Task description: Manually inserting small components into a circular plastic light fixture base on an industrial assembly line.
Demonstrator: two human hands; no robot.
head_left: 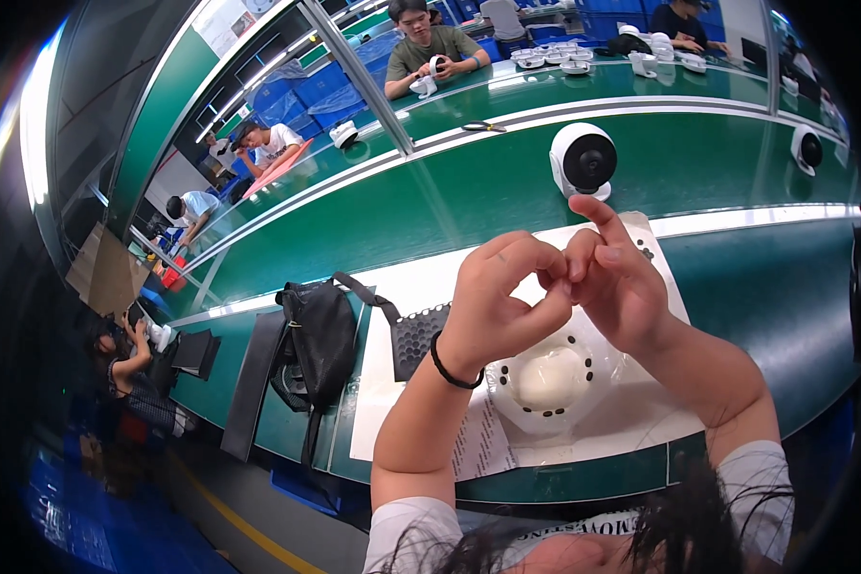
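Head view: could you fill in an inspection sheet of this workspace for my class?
Surface: green bench with a white sheet on it.
Things at hand: white rounded part with black dots around it; black honeycomb pad.
Clutter: black bag to the left; pliers-like tool farther off.
Hands: left hand and right hand together; anything pinched is hidden.
Cables: nothing seen.
Surroundings: person opposite handling a white device.
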